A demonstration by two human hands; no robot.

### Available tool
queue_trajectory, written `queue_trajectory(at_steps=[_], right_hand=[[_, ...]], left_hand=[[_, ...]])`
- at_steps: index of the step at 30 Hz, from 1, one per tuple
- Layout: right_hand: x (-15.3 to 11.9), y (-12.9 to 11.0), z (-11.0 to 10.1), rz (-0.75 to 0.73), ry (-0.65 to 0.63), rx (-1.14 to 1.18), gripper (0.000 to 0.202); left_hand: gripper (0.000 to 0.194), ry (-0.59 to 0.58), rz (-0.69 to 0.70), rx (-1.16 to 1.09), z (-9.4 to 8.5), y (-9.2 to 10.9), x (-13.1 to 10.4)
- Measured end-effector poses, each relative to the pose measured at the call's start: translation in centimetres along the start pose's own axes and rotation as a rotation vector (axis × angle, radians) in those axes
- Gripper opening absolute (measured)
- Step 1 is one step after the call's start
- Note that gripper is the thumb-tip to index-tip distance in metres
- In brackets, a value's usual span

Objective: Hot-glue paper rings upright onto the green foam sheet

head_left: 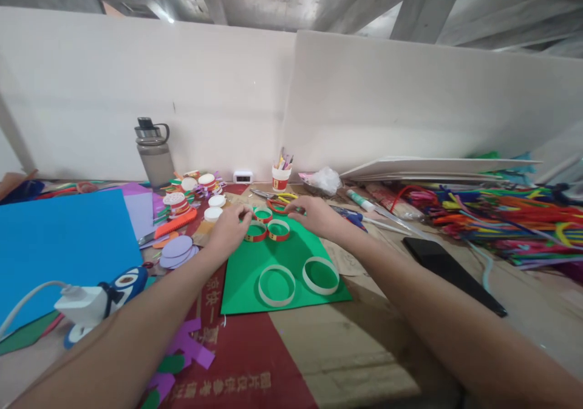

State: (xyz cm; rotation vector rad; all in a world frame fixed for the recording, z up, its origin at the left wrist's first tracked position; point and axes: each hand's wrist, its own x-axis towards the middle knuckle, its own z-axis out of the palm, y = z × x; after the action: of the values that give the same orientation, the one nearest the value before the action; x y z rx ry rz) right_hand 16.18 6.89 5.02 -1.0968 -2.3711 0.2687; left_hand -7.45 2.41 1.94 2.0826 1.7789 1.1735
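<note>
A green sheet (291, 257) lies on the cardboard-covered table. Three small red-and-cream rings stand near its far edge, one of them a ring (279, 230) at the right. Closer to me are two larger white rings, the left one (277, 286) and the right one (320, 275). My left hand (232, 227) is beside the small rings on their left, fingers curled together; whatever they hold is too small to make out. My right hand (310, 213) reaches over the far right part of the sheet, thumb and fingers bent close to a reddish item, and its grip is unclear.
Scissors with yellow handles (286, 197) and a pen cup (281, 178) stand beyond the hands. At left are a bottle (155, 154), an orange cutter (175, 223) and a blue sheet (64, 239). A black phone (450, 272) and colourful pipe cleaners (510, 215) are at right.
</note>
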Motion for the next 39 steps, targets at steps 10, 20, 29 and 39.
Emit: queue_trajectory(at_steps=[10,20,29,39], right_hand=[[-2.1,0.4,0.5,0.028,0.032,0.016,0.015],[-2.4,-0.3,0.8,0.004,-0.020,0.018,0.014],[-2.3,0.4,1.7,-0.038,-0.021,0.020,0.017],[-2.7,0.0,2.8,-0.070,-0.099,-0.041,0.019]], left_hand=[[0.026,-0.536,0.057,0.153,-1.4,-0.2,1.5],[0.026,-1.013,0.036,0.098,-5.7,2.3,1.7],[0.041,-0.275,-0.133,0.089,-2.8,0.2,1.9],[0.031,-0.535,-0.077,0.130,-1.6,-1.1,1.1]])
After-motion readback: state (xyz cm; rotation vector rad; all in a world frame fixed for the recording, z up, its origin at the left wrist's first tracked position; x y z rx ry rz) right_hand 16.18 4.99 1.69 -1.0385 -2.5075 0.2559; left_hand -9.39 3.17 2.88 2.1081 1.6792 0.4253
